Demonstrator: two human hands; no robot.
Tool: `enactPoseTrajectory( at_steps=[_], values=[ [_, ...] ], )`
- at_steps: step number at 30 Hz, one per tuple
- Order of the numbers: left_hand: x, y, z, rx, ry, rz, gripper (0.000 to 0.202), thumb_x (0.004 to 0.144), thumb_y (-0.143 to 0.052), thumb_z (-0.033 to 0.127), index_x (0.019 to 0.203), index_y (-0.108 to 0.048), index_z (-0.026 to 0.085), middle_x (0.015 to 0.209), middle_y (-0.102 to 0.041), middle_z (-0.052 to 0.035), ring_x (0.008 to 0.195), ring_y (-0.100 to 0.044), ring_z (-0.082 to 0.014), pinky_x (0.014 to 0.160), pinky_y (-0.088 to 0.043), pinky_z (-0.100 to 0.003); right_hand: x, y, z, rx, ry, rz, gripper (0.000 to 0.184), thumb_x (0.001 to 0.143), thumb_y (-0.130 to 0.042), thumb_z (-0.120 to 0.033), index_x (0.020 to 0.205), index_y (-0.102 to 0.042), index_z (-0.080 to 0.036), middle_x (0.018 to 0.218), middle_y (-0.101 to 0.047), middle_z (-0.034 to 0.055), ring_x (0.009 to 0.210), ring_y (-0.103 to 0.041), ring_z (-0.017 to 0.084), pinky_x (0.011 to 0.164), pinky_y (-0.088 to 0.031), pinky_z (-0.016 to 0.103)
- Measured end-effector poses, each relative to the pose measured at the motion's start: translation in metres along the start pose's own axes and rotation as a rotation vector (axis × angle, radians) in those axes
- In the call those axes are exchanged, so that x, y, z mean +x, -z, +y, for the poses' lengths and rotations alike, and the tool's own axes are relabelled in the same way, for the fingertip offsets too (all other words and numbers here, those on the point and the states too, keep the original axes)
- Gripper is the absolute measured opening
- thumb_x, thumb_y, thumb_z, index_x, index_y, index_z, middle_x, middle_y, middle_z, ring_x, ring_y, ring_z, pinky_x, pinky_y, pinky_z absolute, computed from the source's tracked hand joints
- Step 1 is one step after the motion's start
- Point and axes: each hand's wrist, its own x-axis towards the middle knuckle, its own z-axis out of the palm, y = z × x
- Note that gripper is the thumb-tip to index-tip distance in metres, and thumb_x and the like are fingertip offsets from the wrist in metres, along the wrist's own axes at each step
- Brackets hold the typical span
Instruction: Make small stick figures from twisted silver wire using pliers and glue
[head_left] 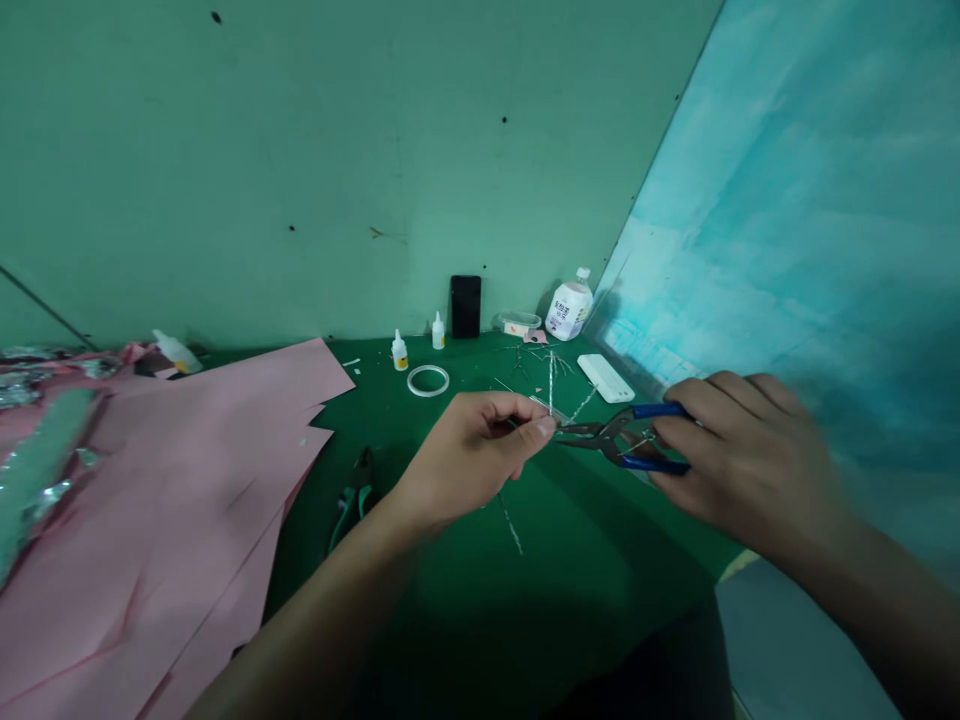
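At centre frame, over a green cutting mat [600, 560], the left hand's [469, 460] grip pinches a twisted silver wire [550, 385] while the right hand's [750, 460] grip clamps blue-handled pliers [619, 437], their tips just beside the fingers.

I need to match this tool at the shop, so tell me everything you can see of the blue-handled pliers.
The pliers have two curved handles sleeved in glossy blue, probably plastic, and a bare grey metal head with a pivot and a narrow grip pointing left. They are held in the air over the green mat by the right hand, wrapped round the handles. The grip's tips reach a thin silvery strip pinched by the left hand; whether they touch it cannot be told.
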Motion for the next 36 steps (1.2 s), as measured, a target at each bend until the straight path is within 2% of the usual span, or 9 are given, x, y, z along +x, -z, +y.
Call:
enactPoseTrajectory(
  at_steps=[5, 10, 14, 26, 36],
  values=[
    [-0.0003, 0.0004, 0.0001, -0.016, -0.002, -0.012, 0.020, 0.090, -0.059, 0.033, 0.083, -0.066, 0.016, 0.053, -0.047, 0.0055, 0.049, -0.040, -0.0059, 0.046, -0.030, -0.018, 0.0015, 0.0018, 0.0010, -0.014, 0.006, 0.000, 0.010, 0.080, -0.059, -0.026, 0.072, -0.058, -0.021, 0.080, -0.058, 0.0079, 0.080, -0.052, 0.025, 0.071, -0.033, 0.037],
    [-0.0001, -0.0002, 0.0003, -0.034, -0.010, -0.019, 0.020, 0.090, -0.059, 0.034, 0.082, -0.066, 0.016, 0.052, -0.047, 0.0055, 0.048, -0.039, -0.0059, 0.046, -0.030, -0.018, 0.0034, 0.0031, 0.0012, -0.026, 0.016, 0.000, 0.015, 0.081, -0.060, -0.030, 0.070, -0.057, -0.021, 0.078, -0.057, 0.0070, 0.078, -0.052, 0.024, 0.069, -0.032, 0.037],
    [-0.0003, -0.0021, 0.0012, -0.045, -0.033, -0.025, 0.019, 0.090, -0.059, 0.030, 0.080, -0.066, 0.015, 0.054, -0.048, 0.0052, 0.050, -0.041, -0.0060, 0.048, -0.032, -0.019, 0.0014, 0.0013, 0.0026, 0.004, 0.024, -0.023, 0.010, 0.081, -0.057, -0.025, 0.071, -0.059, -0.021, 0.079, -0.057, 0.0077, 0.079, -0.052, 0.024, 0.070, -0.033, 0.037],
    [0.0015, -0.0003, -0.0033, 0.008, -0.176, -0.026, 0.019, 0.090, -0.056, 0.025, 0.075, -0.061, 0.014, 0.058, -0.048, 0.0041, 0.054, -0.044, -0.0075, 0.052, -0.036, -0.021, 0.0046, 0.0022, -0.0031, 0.153, -0.043, -0.034, 0.024, 0.084, -0.056, -0.026, 0.061, -0.060, -0.019, 0.074, -0.056, 0.0057, 0.067, -0.053, 0.019, 0.063, -0.037, 0.033],
    [0.0005, 0.0004, -0.0016, 0.062, -0.190, -0.048, 0.022, 0.091, -0.052, 0.022, 0.071, -0.057, 0.016, 0.059, -0.048, 0.0033, 0.056, -0.043, -0.0086, 0.054, -0.035, -0.023, 0.0049, 0.0008, -0.0038, 0.162, -0.043, -0.030, 0.028, 0.085, -0.055, -0.023, 0.057, -0.057, -0.020, 0.069, -0.054, 0.0029, 0.062, -0.050, 0.015, 0.056, -0.030, 0.030]
  ],
)
